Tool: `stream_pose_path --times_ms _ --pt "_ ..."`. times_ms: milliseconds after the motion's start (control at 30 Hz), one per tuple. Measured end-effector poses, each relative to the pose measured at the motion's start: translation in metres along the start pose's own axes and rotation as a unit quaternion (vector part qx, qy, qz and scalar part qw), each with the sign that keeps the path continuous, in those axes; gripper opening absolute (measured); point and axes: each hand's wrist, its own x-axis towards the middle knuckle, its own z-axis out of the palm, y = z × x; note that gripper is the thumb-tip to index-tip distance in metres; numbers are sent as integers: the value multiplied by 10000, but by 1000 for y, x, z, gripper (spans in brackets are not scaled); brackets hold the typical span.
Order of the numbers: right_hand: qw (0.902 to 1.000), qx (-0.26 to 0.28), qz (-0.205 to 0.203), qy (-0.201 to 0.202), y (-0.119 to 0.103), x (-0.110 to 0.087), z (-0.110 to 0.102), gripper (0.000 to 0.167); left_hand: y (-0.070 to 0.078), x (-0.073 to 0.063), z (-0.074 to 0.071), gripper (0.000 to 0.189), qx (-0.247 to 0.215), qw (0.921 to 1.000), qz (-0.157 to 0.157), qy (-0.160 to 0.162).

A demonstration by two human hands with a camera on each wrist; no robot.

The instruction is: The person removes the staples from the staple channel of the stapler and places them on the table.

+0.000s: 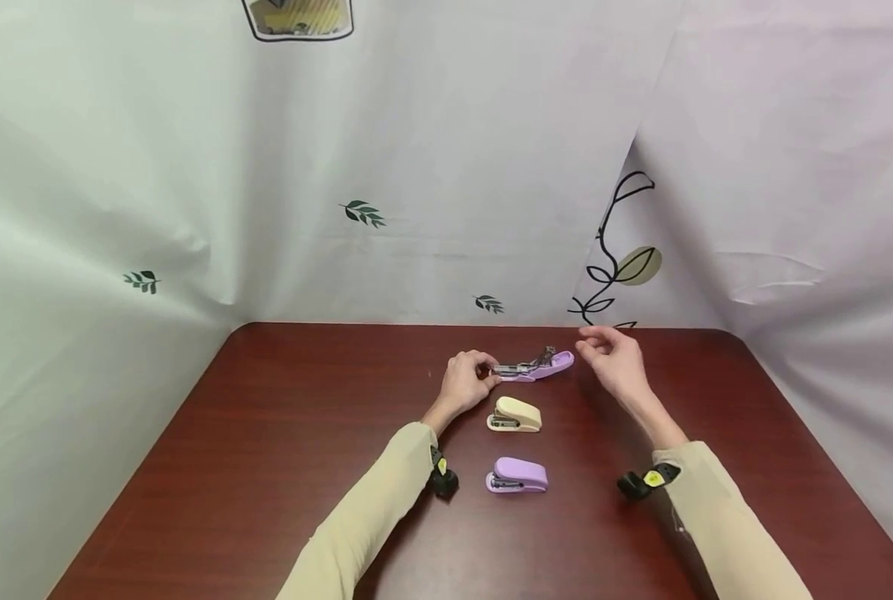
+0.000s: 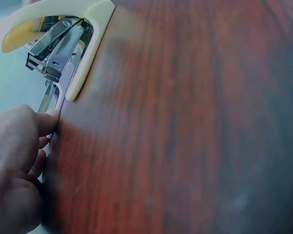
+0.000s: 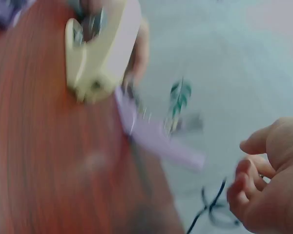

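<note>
A purple stapler [image 1: 547,367] lies opened out near the back of the table, its metal magazine exposed and its purple lid swung over to the right. My left hand [image 1: 467,382] pinches its left end between thumb and fingers; in the left wrist view the thumb [image 2: 48,122] presses on that end. Just right of the lid, my right hand [image 1: 613,360] hovers apart from it with loosely bent fingers. In the right wrist view nothing shows between those fingers [image 3: 251,178], and the purple stapler [image 3: 166,144] is blurred.
A closed cream stapler [image 1: 517,414] sits in front of the opened one. Nearer to me is a second, closed purple stapler [image 1: 519,475]. The dark red wooden table [image 1: 303,467] meets a white printed curtain [image 1: 446,167] at its back edge.
</note>
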Motion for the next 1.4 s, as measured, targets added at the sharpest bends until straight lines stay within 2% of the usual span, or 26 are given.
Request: stream_pose_path --times_ms 67,167,233,300,533,767,967,1133,1400 --pt "9989 219 40 -418 -13 0 10 25 -1 1 -2 14 16 10000 -1 38" --pt "9909 539 265 -1203 -23 -1 31 26 -2 0 -3 14 19 10000 -45 35" --pt "9864 556 376 -1501 -24 -1 44 26 -3 0 -2 14 22 10000 -62 -5" --pt "9838 521 553 -1626 -24 -2 55 24 -2 0 -2 14 10 10000 -57 -55" --pt "9836 267 743 -1619 -21 1 74 19 -2 1 -2 14 -25 10000 57 20" --pt "9796 113 934 -1775 -16 2 83 18 -2 1 -1 16 0 9999 137 14" --pt "9806 -77 1070 -1641 -16 2 88 18 -2 0 -1 17 -85 9997 199 74" --pt "9813 26 1154 -1539 -19 2 92 21 -1 -1 -2 17 -75 9998 167 101" --pt "9780 437 1534 -1344 -18 2 95 20 0 -2 -2 16 -35 9998 172 87"
